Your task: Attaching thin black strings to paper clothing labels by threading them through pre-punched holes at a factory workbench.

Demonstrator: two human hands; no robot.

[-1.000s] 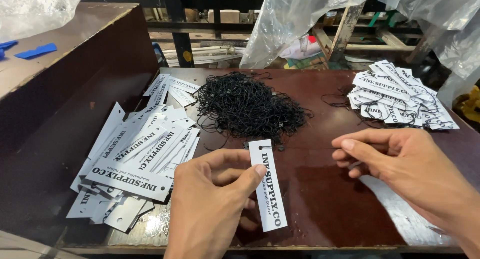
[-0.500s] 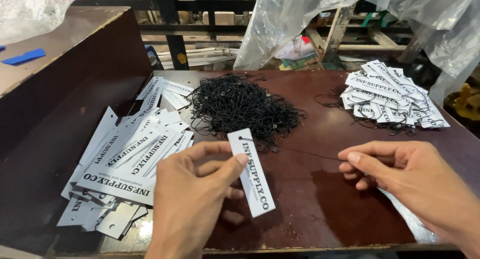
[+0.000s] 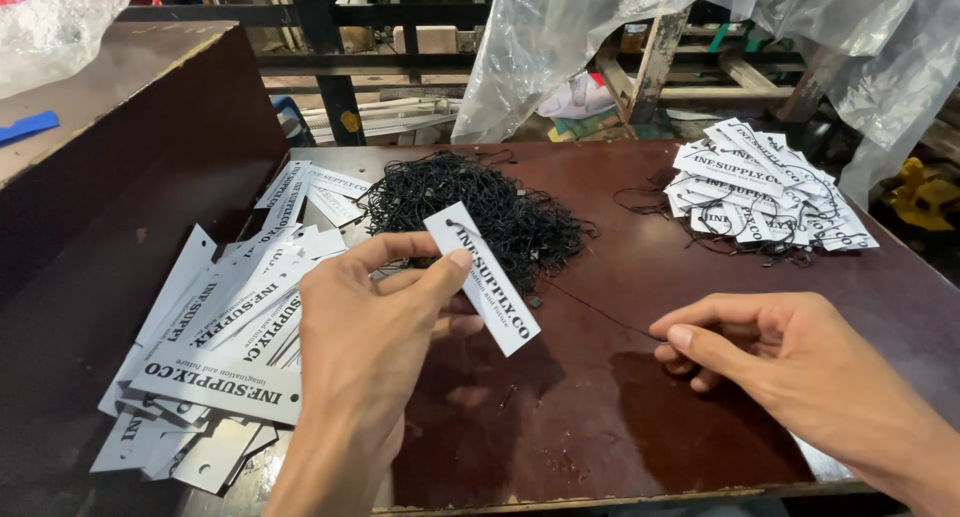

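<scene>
At nine o'clock, a heap of white tags [image 3: 215, 352] lies on the dark table [image 3: 620, 397]. The left hand [image 3: 365, 342] pinches one white tag [image 3: 482, 277] at centre. A tangle of black strings [image 3: 470, 212] sits at twelve. The right hand [image 3: 790, 362], at four, pinches a thin black string [image 3: 595, 312]. Strung tags [image 3: 765, 187] lie at two.

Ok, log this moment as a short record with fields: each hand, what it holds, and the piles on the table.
left hand: pinches a white paper tag, tilted, above the table
right hand: pinches a thin black string that runs toward the tag
centre pile: tangled black strings
left pile: loose white tags, no strings showing
far right pile: white tags with strings
surface: dark brown table
</scene>
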